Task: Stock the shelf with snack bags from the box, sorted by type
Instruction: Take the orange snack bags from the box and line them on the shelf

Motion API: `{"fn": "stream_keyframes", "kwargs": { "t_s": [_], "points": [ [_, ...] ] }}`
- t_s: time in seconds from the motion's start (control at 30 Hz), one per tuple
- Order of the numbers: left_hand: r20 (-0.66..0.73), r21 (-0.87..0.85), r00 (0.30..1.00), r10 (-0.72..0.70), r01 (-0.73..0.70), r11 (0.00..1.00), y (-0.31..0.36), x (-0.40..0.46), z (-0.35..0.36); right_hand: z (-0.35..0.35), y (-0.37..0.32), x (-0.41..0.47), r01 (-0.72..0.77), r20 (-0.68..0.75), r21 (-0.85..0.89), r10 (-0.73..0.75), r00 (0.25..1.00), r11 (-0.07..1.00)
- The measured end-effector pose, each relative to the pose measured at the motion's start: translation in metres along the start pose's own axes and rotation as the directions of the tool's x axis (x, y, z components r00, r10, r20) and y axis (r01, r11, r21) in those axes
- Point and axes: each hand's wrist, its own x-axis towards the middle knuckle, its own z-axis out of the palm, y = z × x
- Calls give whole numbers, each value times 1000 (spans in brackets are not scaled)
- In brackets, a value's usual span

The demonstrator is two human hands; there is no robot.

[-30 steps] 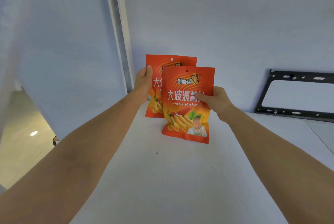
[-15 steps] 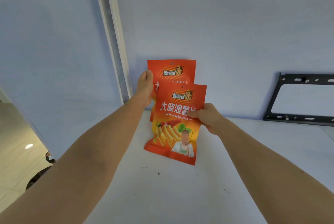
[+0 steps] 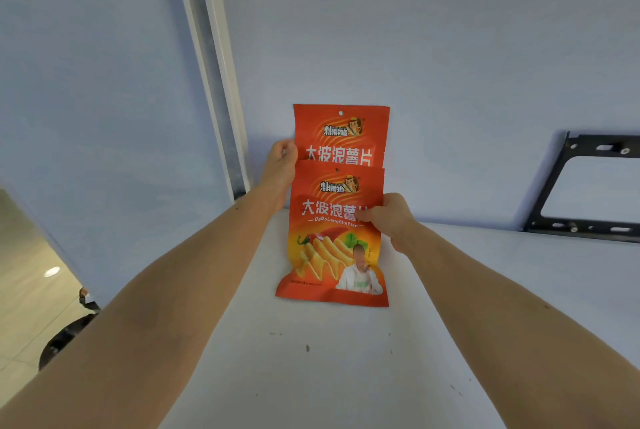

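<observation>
Two identical red-orange chip bags stand on a white shelf top (image 3: 311,376) against the pale wall. The rear chip bag (image 3: 341,134) stands upright at the wall, and my left hand (image 3: 282,165) grips its left edge. The front chip bag (image 3: 334,248) overlaps the rear one's lower half, its bottom edge on the shelf. My right hand (image 3: 389,217) pinches its right edge near the printed title. The box is out of view.
A black metal wall bracket (image 3: 588,186) is fixed to the wall at the right, just above the shelf. A white and grey vertical post (image 3: 207,65) runs up the wall left of the bags. Beyond the shelf's left edge lies a floor far below.
Both bags have shifted slightly right and the front bag has come lower onto the shelf, uncovering more of the rear bag's title. Both hands keep their grips.
</observation>
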Motion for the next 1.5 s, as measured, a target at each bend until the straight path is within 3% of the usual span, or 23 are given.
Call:
{"fn": "stream_keyframes", "kwargs": {
  "t_s": [0.17, 0.37, 0.6, 0.73, 0.97, 1.13, 1.3, 1.43, 1.5],
  "points": [
    [94, 139, 994, -63, 50, 989, -35, -29, -13, 4, 3, 2, 8, -62, -33, -10, 998, 999],
    [276, 142, 957, -86, 48, 989, -54, -50, -22, 12, 8, -2, -15, -168, -33, 9, 986, 999],
    [279, 215, 960, 0, -63, 975, -64, -58, -18, 24, 13, -20, -10, -192, -91, -7, 981, 996],
    [262, 349, 964, 40, -133, 928, -64, -64, -20, 26, 15, -27, 7, -201, -180, -44, 979, 984],
    [140, 675, 987, 76, -151, 722, -46, -85, -29, 12, 18, -46, 23, -193, -383, -104, 976, 923],
    [75, 820, 990, 120, -129, 557, -36, -113, -31, -11, 24, -73, 73, -128, -615, -191, 973, 785],
    [190, 890, 938, 291, -290, 352, -28, -152, -22, -45, 36, -115, 141, -35, -812, -288, 957, 566],
    [321, 881, 900, 295, -398, 255, -26, -186, 1, -74, 48, -155, 109, -48, -844, -276, 960, 524],
    [419, 840, 846, 329, -499, 214, -26, -205, 17, -90, 55, -180, 61, -91, -853, -264, 960, 519]
  ]
}}
